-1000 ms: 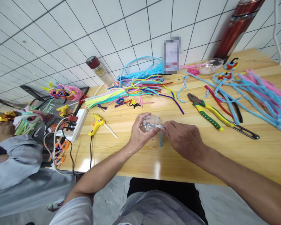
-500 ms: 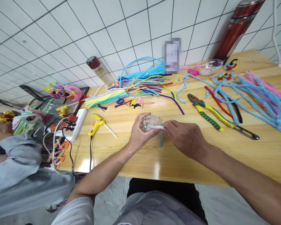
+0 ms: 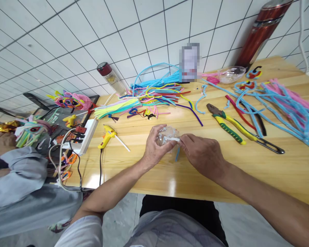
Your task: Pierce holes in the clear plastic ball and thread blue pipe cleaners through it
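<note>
My left hand (image 3: 154, 149) is curled around a clear plastic shell (image 3: 170, 131), rounded like a half-ball, held just over the table. Small pale blue bits show on the shell. Between the fingertips of my right hand (image 3: 204, 151) is one end of a thin white strip (image 3: 173, 139), whose other end lies against the shell by my left thumb; its material I cannot make out. A short piece of blue pipe cleaner (image 3: 177, 154) pokes out below the two hands. To their left lies a yellow glue gun (image 3: 107, 135) with a white glue stick (image 3: 122, 143) in its back.
Pliers (image 3: 228, 127) lie right of my hands. Pipe cleaners (image 3: 159, 92) are heaped at the back, with more (image 3: 293, 109) at right. A glass bottle (image 3: 113, 80), a red flask (image 3: 264, 32) and a power strip (image 3: 86, 139) stand around. A co-worker's sleeve (image 3: 23, 164) is at left.
My hands keep nearly the same hold on the shell and the white strip. The whole view has shifted very slightly.
</note>
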`<act>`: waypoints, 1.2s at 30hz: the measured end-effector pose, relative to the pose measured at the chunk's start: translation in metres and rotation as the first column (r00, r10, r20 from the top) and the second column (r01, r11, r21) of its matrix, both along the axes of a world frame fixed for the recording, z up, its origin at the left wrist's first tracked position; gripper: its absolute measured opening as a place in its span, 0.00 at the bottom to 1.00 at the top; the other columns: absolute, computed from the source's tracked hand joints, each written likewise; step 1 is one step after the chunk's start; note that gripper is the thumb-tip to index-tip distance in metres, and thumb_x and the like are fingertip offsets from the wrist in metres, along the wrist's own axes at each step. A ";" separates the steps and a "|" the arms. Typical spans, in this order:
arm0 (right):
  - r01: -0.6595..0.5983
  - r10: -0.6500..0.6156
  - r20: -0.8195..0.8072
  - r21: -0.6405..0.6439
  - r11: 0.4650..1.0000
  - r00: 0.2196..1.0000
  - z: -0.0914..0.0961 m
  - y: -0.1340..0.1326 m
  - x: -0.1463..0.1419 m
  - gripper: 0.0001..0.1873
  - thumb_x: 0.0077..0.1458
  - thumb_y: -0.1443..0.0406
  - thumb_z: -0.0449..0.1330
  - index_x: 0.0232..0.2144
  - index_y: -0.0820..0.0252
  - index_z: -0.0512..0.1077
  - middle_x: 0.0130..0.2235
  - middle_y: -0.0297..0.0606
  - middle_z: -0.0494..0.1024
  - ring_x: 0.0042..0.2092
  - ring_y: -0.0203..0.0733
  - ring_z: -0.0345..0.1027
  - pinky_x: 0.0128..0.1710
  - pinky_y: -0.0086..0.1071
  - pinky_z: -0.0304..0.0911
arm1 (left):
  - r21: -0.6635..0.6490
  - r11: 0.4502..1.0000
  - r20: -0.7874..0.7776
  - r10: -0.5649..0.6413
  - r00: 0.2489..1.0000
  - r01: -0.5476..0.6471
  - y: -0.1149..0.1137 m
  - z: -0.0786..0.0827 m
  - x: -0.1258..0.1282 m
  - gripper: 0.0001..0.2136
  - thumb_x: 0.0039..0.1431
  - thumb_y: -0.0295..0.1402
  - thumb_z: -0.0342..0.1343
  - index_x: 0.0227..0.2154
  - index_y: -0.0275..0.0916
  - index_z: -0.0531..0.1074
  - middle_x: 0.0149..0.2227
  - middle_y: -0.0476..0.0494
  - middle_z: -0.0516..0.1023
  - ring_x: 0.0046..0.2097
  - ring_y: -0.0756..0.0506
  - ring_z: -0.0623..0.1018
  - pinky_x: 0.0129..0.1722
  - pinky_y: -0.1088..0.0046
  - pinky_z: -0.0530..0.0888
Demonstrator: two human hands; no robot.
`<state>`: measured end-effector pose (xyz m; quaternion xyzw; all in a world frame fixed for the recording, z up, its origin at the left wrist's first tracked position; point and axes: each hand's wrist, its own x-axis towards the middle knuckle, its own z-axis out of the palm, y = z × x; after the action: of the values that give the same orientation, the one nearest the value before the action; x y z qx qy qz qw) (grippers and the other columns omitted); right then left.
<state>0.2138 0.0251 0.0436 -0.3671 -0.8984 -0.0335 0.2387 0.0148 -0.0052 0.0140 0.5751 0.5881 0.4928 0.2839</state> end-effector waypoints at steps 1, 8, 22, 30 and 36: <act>0.000 0.000 -0.004 0.012 1.000 1.000 0.000 0.000 0.000 0.19 0.73 0.63 0.51 0.32 0.62 0.75 0.29 0.37 0.80 0.26 0.38 0.68 0.27 0.35 0.43 | 0.002 1.000 0.000 -0.003 1.000 0.003 0.000 0.000 0.000 0.30 0.53 0.48 0.70 0.56 0.42 0.71 0.56 0.38 0.75 0.59 0.37 0.76 0.60 0.58 0.72; 0.027 -0.026 -0.023 0.028 0.999 0.999 0.000 -0.003 -0.002 0.20 0.73 0.63 0.50 0.32 0.62 0.75 0.27 0.38 0.79 0.25 0.39 0.68 0.28 0.34 0.44 | 0.006 1.000 -0.006 0.020 1.000 -0.020 -0.002 0.004 0.003 0.28 0.54 0.45 0.69 0.55 0.41 0.72 0.55 0.38 0.75 0.58 0.37 0.75 0.61 0.57 0.71; 0.087 -0.083 0.030 -0.149 0.985 0.996 0.004 -0.004 -0.004 0.21 0.74 0.60 0.48 0.35 0.62 0.75 0.30 0.40 0.80 0.27 0.39 0.69 0.27 0.34 0.42 | 0.029 0.996 -0.028 0.086 0.996 -0.085 -0.003 -0.001 0.008 0.27 0.55 0.44 0.69 0.55 0.41 0.70 0.55 0.38 0.76 0.59 0.38 0.76 0.61 0.58 0.72; -0.052 0.050 -0.019 -0.154 0.987 0.999 0.002 0.007 0.006 0.21 0.74 0.60 0.47 0.36 0.60 0.75 0.32 0.37 0.82 0.29 0.39 0.71 0.27 0.34 0.40 | -0.003 0.999 -0.005 0.051 0.999 -0.051 -0.001 -0.003 0.001 0.37 0.49 0.53 0.71 0.57 0.41 0.69 0.58 0.36 0.75 0.60 0.36 0.75 0.63 0.56 0.71; 0.045 -0.042 0.016 -0.192 0.980 0.999 0.002 0.006 0.003 0.24 0.75 0.57 0.46 0.35 0.61 0.75 0.29 0.39 0.80 0.26 0.39 0.68 0.27 0.33 0.40 | -0.069 0.997 0.074 0.024 0.997 -0.018 0.001 0.004 0.003 0.33 0.51 0.53 0.70 0.55 0.41 0.70 0.56 0.36 0.77 0.56 0.38 0.79 0.58 0.60 0.75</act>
<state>0.2172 0.0309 0.0453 -0.4078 -0.8906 0.0463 0.1960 0.0176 -0.0040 0.0184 0.5401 0.5996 0.4965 0.3199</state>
